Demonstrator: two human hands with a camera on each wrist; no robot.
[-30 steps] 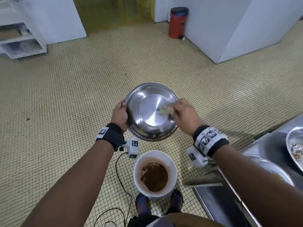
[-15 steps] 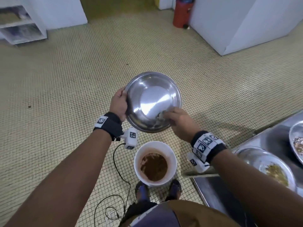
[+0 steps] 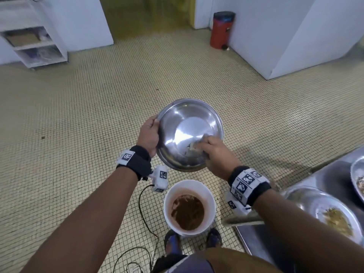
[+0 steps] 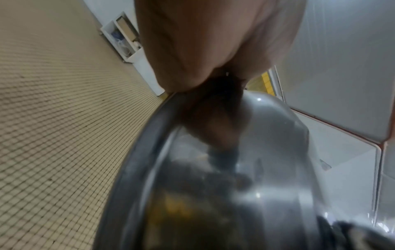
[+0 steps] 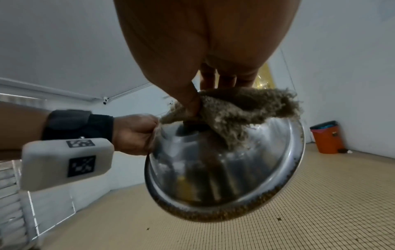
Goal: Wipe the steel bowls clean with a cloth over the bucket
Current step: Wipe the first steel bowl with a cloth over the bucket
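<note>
A steel bowl (image 3: 185, 131) is held tilted above the white bucket (image 3: 189, 205), which holds brown slop. My left hand (image 3: 148, 133) grips the bowl's left rim; the left wrist view shows the rim (image 4: 136, 152) under the palm. My right hand (image 3: 214, 150) pinches a grey-brown cloth (image 3: 194, 147) and presses it inside the bowl at its lower right. In the right wrist view the shaggy cloth (image 5: 239, 110) lies against the bowl (image 5: 235, 165), whose lower rim carries brown residue.
A steel counter (image 3: 325, 174) at the right carries two more dirty bowls (image 3: 323, 209) with food scraps. A red bin (image 3: 221, 29) stands by the far wall and a white shelf unit (image 3: 33, 44) at far left. A black cable (image 3: 145, 213) trails on the tiled floor beside the bucket.
My right hand has swept the cloth from the bowl's upper right down to its lower inside wall. The left hand keeps its grip on the rim.
</note>
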